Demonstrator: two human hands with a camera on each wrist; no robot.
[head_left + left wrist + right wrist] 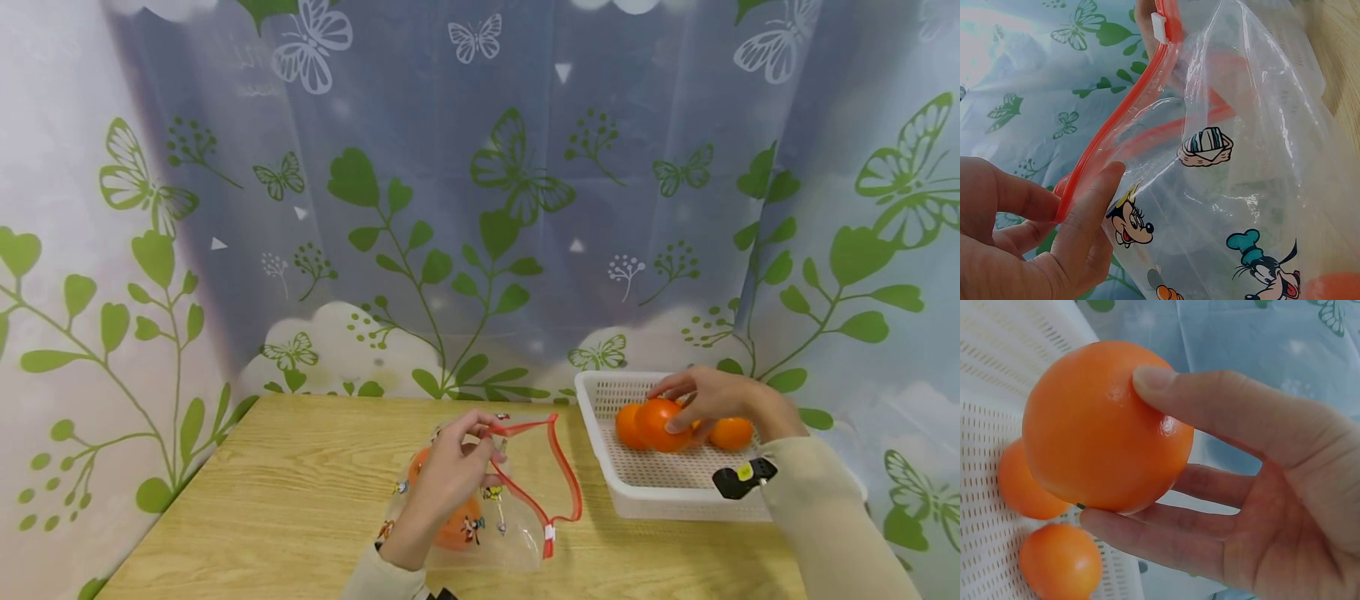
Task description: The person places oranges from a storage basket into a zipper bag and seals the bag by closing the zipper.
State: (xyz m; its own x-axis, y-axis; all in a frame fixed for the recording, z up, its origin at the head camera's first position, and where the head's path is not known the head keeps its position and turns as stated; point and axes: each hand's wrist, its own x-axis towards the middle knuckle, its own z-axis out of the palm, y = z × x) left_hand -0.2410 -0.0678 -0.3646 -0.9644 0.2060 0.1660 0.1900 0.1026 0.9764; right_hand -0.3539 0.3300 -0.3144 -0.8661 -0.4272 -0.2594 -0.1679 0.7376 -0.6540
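Note:
With my left hand (447,473) I pinch the red zip edge of a clear plastic zipper bag (1166,231) printed with cartoon figures. The bag's mouth gapes toward the right, and a white slider (550,532) sits at one end of the zip. Through the plastic, orange fruit (459,531) shows inside the bag. My right hand (712,395) grips an orange (1104,431) between thumb and fingers, over the white basket (667,497). Other oranges lie in the basket, one at the left (627,427) and one at the right (731,433).
The perforated basket stands at the right of the wooden table (300,483), beside the bag. A printed curtain (450,250) with leaves and butterflies hangs behind the table and along both sides.

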